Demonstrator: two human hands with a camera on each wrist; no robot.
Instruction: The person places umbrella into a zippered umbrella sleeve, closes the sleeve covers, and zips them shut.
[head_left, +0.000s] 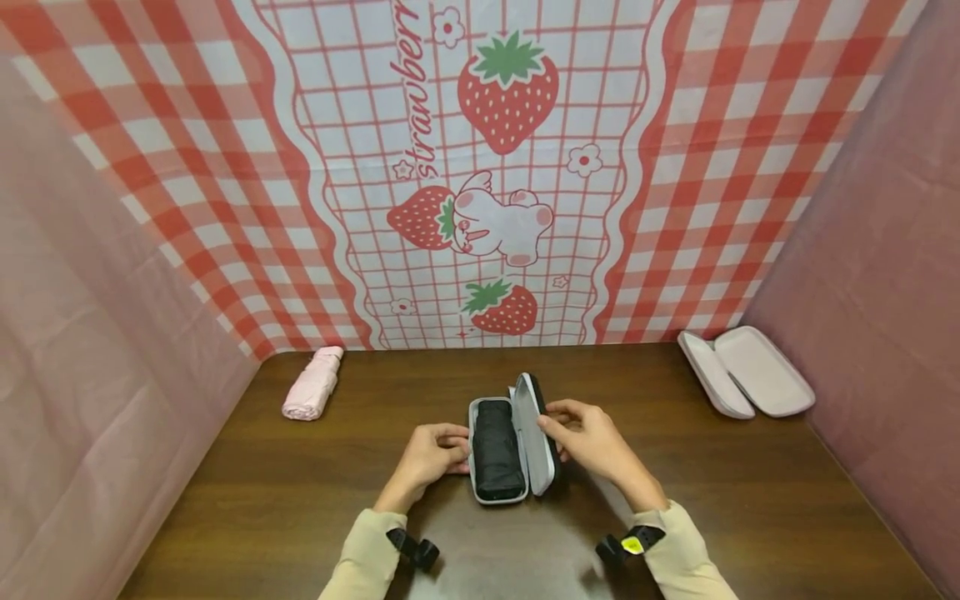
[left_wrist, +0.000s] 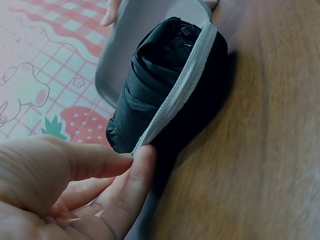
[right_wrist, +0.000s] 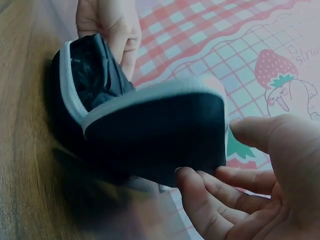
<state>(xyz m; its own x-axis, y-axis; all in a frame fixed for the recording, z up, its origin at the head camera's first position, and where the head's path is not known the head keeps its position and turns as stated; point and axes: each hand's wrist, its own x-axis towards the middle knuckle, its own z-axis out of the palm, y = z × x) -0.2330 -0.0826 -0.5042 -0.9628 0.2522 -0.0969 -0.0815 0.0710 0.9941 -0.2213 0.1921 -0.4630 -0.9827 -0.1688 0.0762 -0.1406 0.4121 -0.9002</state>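
A black zippered case [head_left: 498,502] with a pale grey zip edge lies on the table in front of me, its lid [head_left: 537,450] raised on the right side. Inside it is a rolled bundle of black fabric [head_left: 497,450], which fills the tray. My left hand [head_left: 429,458] pinches the left rim of the case, thumb and finger on the zip edge [left_wrist: 175,97] in the left wrist view. With its thumb on the inner side and fingers behind, my right hand [head_left: 592,437] holds the lid, whose black outer face [right_wrist: 160,135] shows in the right wrist view.
A rolled pink cloth bundle [head_left: 313,385] lies at the back left of the wooden table [head_left: 360,383]. At the back right, an opened pale pink case [head_left: 765,371] lies flat. A strawberry-print cloth [head_left: 510,167] hangs behind, with pink curtains on both sides.
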